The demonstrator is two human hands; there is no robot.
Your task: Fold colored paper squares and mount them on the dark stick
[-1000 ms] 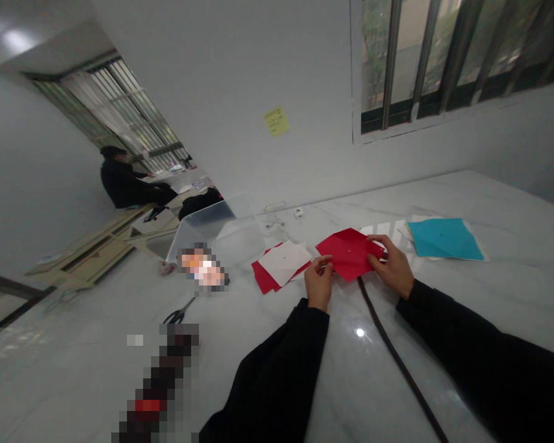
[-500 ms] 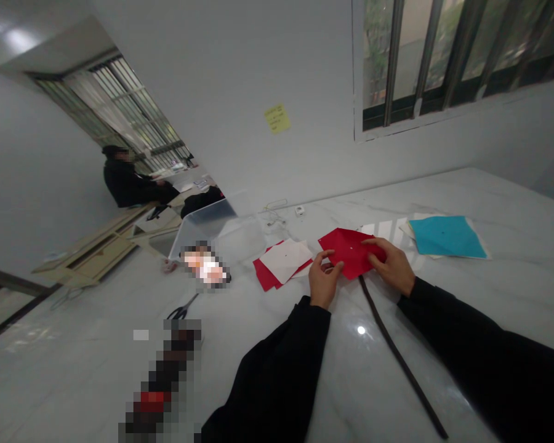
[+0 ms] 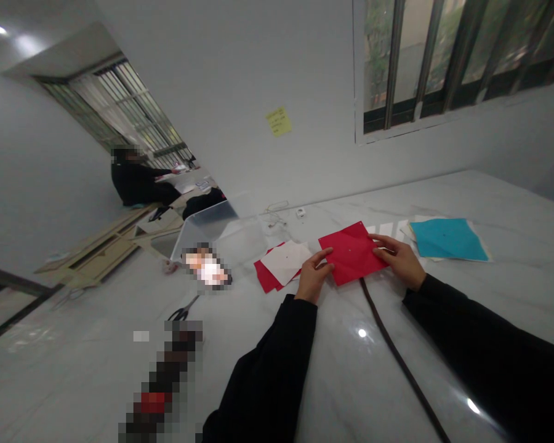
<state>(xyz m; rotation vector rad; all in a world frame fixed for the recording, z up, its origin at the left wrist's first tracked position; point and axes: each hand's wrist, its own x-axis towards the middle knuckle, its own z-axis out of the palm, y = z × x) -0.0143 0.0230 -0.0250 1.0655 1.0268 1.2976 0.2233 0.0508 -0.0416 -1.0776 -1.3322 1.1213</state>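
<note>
Between my two hands a red square sheet [image 3: 351, 253] is held up nearly flat, with a small hole at its middle and another near its top corner. My left hand [image 3: 313, 275] pinches its left edge with the thumb and fingers. On the opposite edge, my right hand [image 3: 402, 259] grips the sheet near the right corner. A long thin dark brown stick [image 3: 399, 358] lies on the table, its far end reaching under the sheet's lower edge. Left of my left hand, a white sheet [image 3: 285, 261] with a dark dot rests on red sheets [image 3: 266, 278].
Blue sheets [image 3: 449, 239] lie to the right on the marble-patterned table [image 3: 498, 307]. Dark-handled scissors [image 3: 180, 312] and a clear plastic bin [image 3: 212, 231] are at left. A yellow note [image 3: 278, 121] hangs on the wall. A person in black [image 3: 136, 181] sits in the far room.
The red sheet has gone from bent inward at its corners to spread out nearly flat. My hands have moved slightly apart along its edges.
</note>
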